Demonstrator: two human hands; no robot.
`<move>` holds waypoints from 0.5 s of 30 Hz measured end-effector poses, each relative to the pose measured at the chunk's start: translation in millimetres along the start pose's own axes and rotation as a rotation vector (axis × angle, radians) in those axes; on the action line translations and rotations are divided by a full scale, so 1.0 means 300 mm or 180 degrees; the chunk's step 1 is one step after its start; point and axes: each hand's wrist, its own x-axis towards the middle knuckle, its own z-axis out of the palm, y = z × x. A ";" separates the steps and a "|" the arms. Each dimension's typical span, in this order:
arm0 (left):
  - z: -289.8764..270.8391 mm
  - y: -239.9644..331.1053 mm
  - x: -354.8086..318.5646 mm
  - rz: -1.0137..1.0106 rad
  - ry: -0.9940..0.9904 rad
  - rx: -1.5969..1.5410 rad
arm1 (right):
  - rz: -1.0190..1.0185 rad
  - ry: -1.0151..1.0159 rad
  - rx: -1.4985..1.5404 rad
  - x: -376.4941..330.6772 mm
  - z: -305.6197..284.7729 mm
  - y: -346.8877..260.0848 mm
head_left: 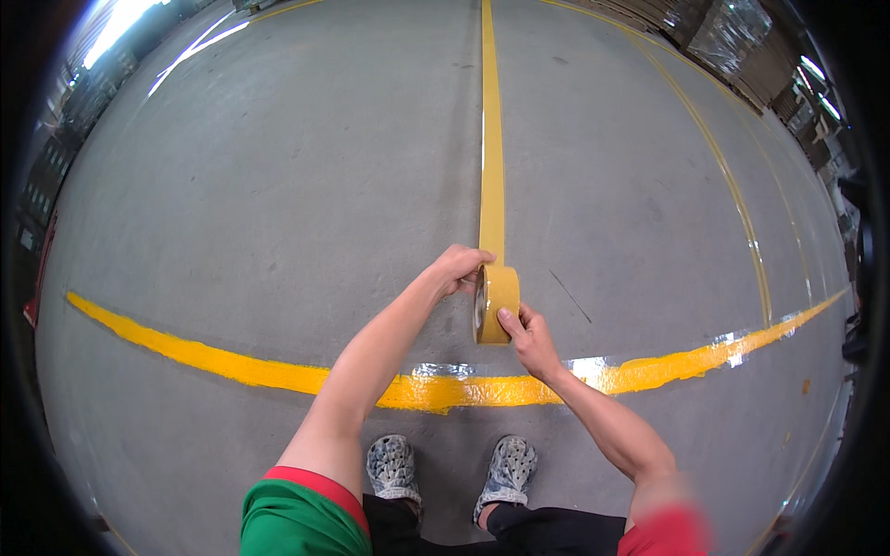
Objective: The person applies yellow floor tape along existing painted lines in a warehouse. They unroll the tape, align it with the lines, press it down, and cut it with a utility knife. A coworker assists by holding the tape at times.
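A wide roll of yellow tape (502, 295) is held upright in front of me, its strip (491, 167) running away from the roll's top toward the far edge. My right hand (532, 339) grips the roll's lower right side, thumb on its outer face. At the upper left, my left hand (460, 268) is closed on the tape where the strip leaves the roll; part of its fingers is hidden behind the roll. Whether the far strip lies flat or hangs just above the floor, I cannot tell.
A yellow painted line (250, 371) crosses the grey floor (324, 185) ahead of my clogs (393, 468), with shiny clear film (590, 369) along parts of it. Thinner yellow lines (718, 153) run at the right. Plastic-wrapped goods (731, 35) stand at the far right.
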 end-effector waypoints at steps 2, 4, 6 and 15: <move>0.007 0.000 0.013 0.0167 0.0082 -0.0060 | 0.0538 0.0022 -0.0045 -0.037 0.008 0.014; 0.007 0.019 0.011 0.0401 0.0199 0.0052 | 0.0985 -0.0070 0.0235 -0.105 0.021 0.033; -0.003 0.070 0.001 0.0604 0.0395 0.0351 | 0.1481 -0.0226 0.0843 -0.205 0.041 0.049; -0.037 0.167 0.046 0.0829 0.0127 -0.0025 | 0.2876 -0.0720 0.1309 -0.750 0.096 0.082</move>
